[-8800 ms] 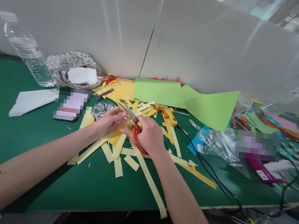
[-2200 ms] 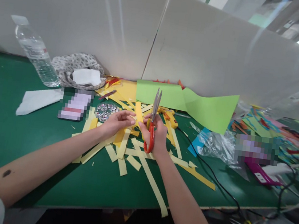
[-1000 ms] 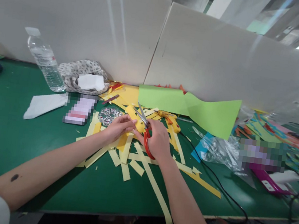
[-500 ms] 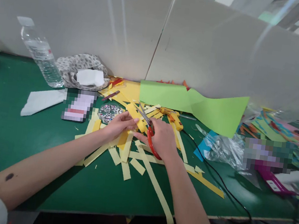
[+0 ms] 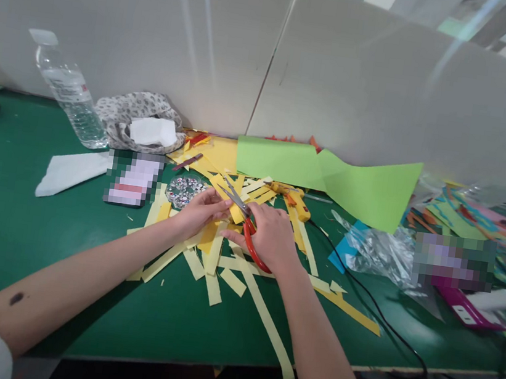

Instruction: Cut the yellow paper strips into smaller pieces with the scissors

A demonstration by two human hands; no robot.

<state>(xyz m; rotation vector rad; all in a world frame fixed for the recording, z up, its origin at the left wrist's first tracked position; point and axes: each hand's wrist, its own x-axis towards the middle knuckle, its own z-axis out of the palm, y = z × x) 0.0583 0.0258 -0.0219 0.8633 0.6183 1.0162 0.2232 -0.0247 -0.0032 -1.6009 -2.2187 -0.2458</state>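
Note:
Near the middle of the green table, my left hand (image 5: 203,213) pinches a yellow paper strip (image 5: 235,214). My right hand (image 5: 273,236) is closed round the red handles of a pair of scissors (image 5: 252,248). The scissor blades point up and left, slightly parted, across the strip. Beneath and around both hands lie many yellow and pale strips (image 5: 265,312). Just left of my left hand is a round container of small glittery pieces (image 5: 183,191). A yellow glue gun (image 5: 296,203) lies beyond my right hand.
A water bottle (image 5: 72,91), a spotted cloth bag (image 5: 138,103) and a phone (image 5: 136,180) stand or lie at left. Green sheets (image 5: 356,187) lean at the back wall. A black cable (image 5: 371,299), clear plastic (image 5: 386,257) and coloured strips are at right.
My right hand and the scissors have shifted slightly left, with the blades now across the yellow strip. At the far right edge, a blurred dark shape has appeared.

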